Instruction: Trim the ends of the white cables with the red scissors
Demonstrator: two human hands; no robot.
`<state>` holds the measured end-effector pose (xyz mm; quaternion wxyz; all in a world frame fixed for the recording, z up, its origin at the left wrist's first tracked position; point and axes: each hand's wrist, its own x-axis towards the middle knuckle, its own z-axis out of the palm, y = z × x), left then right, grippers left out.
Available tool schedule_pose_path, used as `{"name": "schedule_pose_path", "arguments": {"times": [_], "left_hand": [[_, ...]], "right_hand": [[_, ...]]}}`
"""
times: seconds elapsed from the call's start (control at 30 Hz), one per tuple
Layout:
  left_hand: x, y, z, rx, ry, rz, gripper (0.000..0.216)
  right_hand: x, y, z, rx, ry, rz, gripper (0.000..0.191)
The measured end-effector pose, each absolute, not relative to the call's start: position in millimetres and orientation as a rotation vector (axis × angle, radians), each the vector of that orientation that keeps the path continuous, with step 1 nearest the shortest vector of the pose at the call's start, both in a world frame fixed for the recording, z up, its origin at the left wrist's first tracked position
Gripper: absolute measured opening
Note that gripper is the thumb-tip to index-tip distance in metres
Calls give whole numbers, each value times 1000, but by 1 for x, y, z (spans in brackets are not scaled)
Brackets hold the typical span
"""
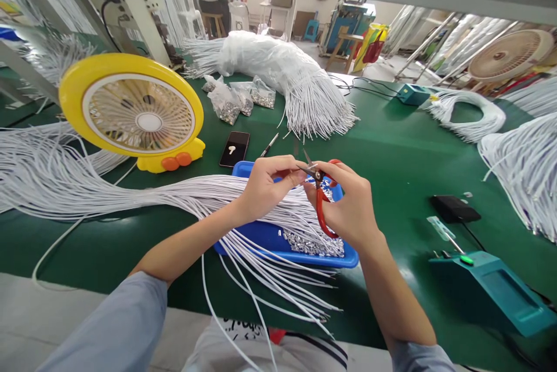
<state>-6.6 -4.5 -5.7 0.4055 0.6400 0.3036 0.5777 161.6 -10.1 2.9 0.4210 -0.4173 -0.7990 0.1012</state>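
Note:
My right hand (348, 203) is closed around small scissors (322, 209) with red handles. Their dark blades are apart and point up and left, towards the fingertips of my left hand (272, 186). That hand is closed in a pinch; whatever lies between its thumb and fingers is too small to make out. Beneath both hands, a thick bundle of white cables (183, 191) runs in from the left across a blue tray (261, 233). Many small shiny metal pieces (313, 243) lie in the tray, and several loose cable ends hang over its front edge.
A yellow fan (130, 157) stands at left. Behind the tray are a phone (235, 148), a pen-like tool (270, 144), bags of small parts (226, 106) and a plastic-wrapped cable bundle (270, 61). At right sit a teal device (491, 291), a black box (455, 208) and more cables (522, 169).

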Motion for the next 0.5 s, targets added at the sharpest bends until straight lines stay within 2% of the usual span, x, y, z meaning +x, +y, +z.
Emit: {"name": "schedule_pose_path", "arguments": {"times": [0.5], "left_hand": [[-7, -8, -3, 1713, 735, 1467, 16]], "right_hand": [[161, -14, 2, -1040, -2002, 267, 29]]}}
